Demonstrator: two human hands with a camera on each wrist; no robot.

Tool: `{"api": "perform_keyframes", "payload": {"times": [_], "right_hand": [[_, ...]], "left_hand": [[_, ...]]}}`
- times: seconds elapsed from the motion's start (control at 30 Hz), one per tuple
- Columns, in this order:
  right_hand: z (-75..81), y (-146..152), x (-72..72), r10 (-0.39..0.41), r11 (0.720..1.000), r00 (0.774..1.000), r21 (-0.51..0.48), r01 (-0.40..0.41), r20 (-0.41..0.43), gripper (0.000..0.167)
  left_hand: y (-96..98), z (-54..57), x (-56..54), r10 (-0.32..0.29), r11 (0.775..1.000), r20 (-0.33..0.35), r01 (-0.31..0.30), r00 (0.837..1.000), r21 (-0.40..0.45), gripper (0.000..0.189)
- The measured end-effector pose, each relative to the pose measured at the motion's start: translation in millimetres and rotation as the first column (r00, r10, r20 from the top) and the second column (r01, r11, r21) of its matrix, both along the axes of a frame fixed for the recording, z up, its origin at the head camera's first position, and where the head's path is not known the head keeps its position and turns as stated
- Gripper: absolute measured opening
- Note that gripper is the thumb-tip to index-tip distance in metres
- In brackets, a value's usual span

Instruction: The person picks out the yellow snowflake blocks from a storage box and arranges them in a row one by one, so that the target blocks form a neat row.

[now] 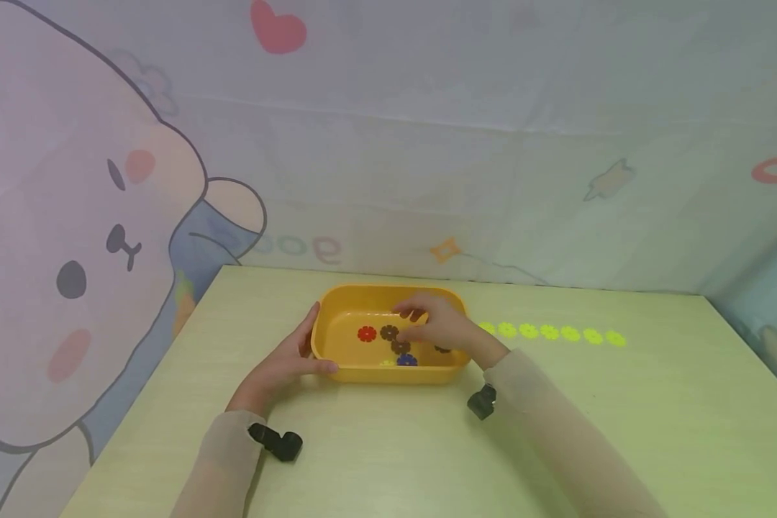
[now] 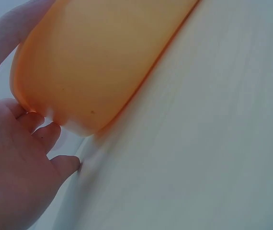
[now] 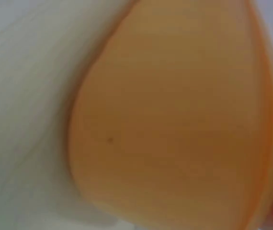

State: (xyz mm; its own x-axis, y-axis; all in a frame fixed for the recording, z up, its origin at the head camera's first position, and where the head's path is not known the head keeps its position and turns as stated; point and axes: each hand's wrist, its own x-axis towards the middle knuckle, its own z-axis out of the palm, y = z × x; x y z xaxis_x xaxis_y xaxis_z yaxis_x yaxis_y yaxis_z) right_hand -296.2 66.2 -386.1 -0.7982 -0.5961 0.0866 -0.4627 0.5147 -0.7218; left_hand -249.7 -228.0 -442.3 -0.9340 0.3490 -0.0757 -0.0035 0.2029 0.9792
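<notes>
A yellow plastic bin [image 1: 337, 373] stands on the table with flower-shaped discs in it. My left hand [image 1: 288, 365] holds its left end, thumb along the front rim and fingers against the end wall; the left wrist view shows those fingers [image 2: 48, 136] bent at the wall. My right hand [image 1: 437, 324] reaches into the bin, thumb and fingers apart over the brown discs [image 1: 389, 333], with nothing visible between them. A red disc [image 1: 366, 334] lies left of these, and a blue disc [image 1: 407, 360] lies near the front wall beside a partly hidden yellow disc [image 1: 387, 363].
Right of the bin, several bright yellow flower discs [image 1: 549, 332] lie in a row across the light table [image 1: 375, 446]. A printed cloth backdrop [image 1: 388, 165] hangs behind the table. In the right wrist view the bin's outer wall [image 3: 175, 120] fills most of the picture.
</notes>
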Motion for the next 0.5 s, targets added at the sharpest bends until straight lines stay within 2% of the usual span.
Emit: {"api": "perform_keyframes", "payload": {"times": [0.2, 0.37, 0.43, 0.5], "right_hand": [[-13.1, -9, -2.5, 0.052, 0.997, 0.993, 0.056, -0.058, 0.106, 0.042], [-18.2, -14, -2.9, 0.126, 0.99, 0.969, 0.033, -0.136, 0.214, 0.04], [-20.4, -15, -3.3, 0.158, 0.985, 0.958, 0.034, -0.171, 0.239, 0.038], [-23.3, -16, -4.1, 0.195, 0.975, 0.954, 0.061, -0.214, 0.229, 0.035]], "left_hand": [[0.1, 0.0, 0.7, -0.002, 1.0, -0.005, 0.001, 1.0, -0.015, 0.111], [0.7, 1.9, 2.1, 0.002, 1.0, -0.001, -0.002, 1.0, -0.014, 0.11], [0.9, 2.8, 2.5, 0.003, 1.0, 0.003, -0.003, 1.0, -0.009, 0.11], [0.8, 3.3, 2.3, -0.003, 1.0, -0.001, 0.003, 1.0, -0.005, 0.111]]}}
